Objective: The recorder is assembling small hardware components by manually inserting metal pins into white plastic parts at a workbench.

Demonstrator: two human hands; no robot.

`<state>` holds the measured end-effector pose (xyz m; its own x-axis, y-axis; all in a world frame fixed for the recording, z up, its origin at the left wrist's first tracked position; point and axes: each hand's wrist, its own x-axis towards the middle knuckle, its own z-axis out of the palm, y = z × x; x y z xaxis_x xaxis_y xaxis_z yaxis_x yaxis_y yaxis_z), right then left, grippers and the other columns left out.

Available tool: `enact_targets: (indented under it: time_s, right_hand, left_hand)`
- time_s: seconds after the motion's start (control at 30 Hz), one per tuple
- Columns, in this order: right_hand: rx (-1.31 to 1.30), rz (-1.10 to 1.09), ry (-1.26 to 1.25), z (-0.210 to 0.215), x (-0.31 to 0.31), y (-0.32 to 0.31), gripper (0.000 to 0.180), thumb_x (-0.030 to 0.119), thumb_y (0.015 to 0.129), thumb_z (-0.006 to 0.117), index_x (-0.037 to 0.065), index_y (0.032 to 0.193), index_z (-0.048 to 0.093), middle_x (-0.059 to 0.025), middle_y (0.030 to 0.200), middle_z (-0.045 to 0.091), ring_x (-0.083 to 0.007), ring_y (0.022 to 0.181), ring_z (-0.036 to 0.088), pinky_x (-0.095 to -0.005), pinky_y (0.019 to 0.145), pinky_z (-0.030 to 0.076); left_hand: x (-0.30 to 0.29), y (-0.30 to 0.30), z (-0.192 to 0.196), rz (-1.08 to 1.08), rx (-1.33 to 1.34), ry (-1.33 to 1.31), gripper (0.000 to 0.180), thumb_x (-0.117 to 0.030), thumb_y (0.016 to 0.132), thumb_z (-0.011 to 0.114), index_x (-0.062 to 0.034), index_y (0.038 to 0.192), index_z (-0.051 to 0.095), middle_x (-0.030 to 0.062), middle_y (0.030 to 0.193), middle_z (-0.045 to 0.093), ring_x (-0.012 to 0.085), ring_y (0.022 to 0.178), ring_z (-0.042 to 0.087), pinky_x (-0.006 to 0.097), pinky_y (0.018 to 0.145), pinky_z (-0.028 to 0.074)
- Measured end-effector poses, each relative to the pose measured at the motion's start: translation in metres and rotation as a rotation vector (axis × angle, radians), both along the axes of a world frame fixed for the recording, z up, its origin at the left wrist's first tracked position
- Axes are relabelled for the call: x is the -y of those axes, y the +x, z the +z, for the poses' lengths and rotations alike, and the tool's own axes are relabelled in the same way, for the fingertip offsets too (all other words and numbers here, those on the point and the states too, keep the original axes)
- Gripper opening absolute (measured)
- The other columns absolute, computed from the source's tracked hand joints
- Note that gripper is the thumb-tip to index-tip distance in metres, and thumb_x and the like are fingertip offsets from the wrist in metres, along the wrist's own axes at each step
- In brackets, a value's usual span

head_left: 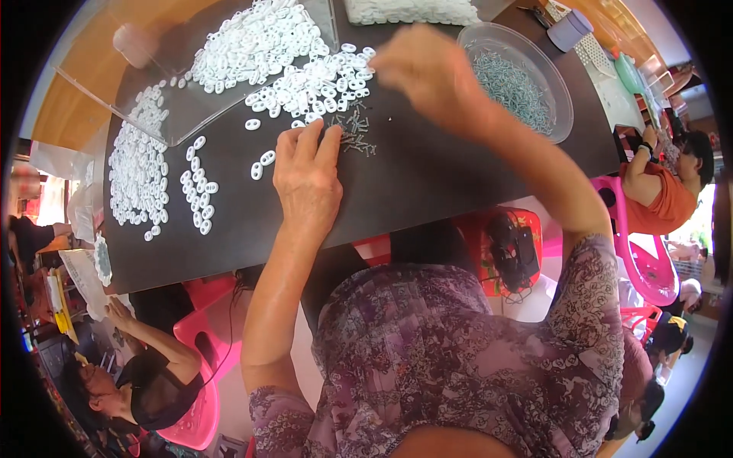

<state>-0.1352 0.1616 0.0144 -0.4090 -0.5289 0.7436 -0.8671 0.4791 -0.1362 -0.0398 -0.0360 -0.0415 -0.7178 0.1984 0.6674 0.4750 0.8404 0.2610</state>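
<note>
Purple floral short-sleeved blouse, bare forearms, bare hands.

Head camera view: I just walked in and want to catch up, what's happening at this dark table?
A person sits at a dark table. Their left hand rests flat beside a small pile of screws. Their right hand, blurred, is raised by the heap of white plastic rings, next to a clear bowl of screws. More rings lie in rows to the left. Whether the right hand holds anything is unclear.
</note>
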Motion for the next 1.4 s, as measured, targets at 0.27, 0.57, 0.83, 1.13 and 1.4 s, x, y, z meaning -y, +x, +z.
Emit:
enact_targets:
  time_s: [0.27,0.57,0.83,1.13,1.4]
  right_hand:
    - [0.283,0.060,0.153,-0.050,0.002,0.054,0.017,0.000,0.067,0.066,0.008,0.082,0.065,-0.0053,0.076,0.056,-0.0246,0.073,0.052,-0.0346,0.061,0.044]
    - [0.330,0.004,0.084,-0.047,0.009,0.060,0.020,0.000,0.067,0.064,0.009,0.084,0.068,-0.0068,0.075,0.053,-0.0251,0.075,0.051,-0.0360,0.064,0.043]
    - [0.303,0.030,0.112,-0.051,0.011,0.059,0.009,0.002,0.070,0.066,0.008,0.076,0.064,-0.0067,0.074,0.052,-0.0257,0.076,0.050,-0.0370,0.064,0.042]
    - [0.312,0.049,0.155,-0.049,0.019,0.059,0.008,0.004,0.073,0.065,0.006,0.070,0.057,-0.0080,0.073,0.052,-0.0267,0.074,0.051,-0.0378,0.066,0.042]
    - [0.720,0.089,-0.101,-0.025,0.038,0.087,0.008,0.008,0.082,0.064,0.001,0.084,0.061,-0.0038,0.073,0.054,-0.0121,0.067,0.054,-0.0275,0.060,0.044]
  left_hand:
    - [0.004,0.004,0.007,0.007,0.006,0.196,0.022,0.006,0.075,0.062,-0.0031,0.095,0.066,0.0081,0.092,0.066,0.0255,0.084,0.060,0.033,0.074,0.049]
    - [0.022,0.036,0.009,0.030,0.051,0.367,0.021,0.007,0.076,0.063,-0.0013,0.095,0.066,0.0089,0.088,0.066,0.0241,0.079,0.059,0.032,0.069,0.048]
    - [0.028,0.056,0.005,0.056,0.075,0.476,0.014,0.002,0.081,0.063,-0.0009,0.094,0.067,0.0096,0.089,0.066,0.0228,0.078,0.059,0.031,0.069,0.048]
    - [0.036,0.066,0.001,0.093,0.083,0.496,0.016,0.003,0.079,0.064,-0.0017,0.094,0.067,0.0093,0.088,0.066,0.0237,0.079,0.060,0.032,0.068,0.048]
    - [0.008,0.051,0.017,-0.011,0.221,0.570,0.019,0.004,0.074,0.066,-0.0022,0.092,0.065,0.0084,0.080,0.064,0.0240,0.074,0.058,0.033,0.067,0.047]
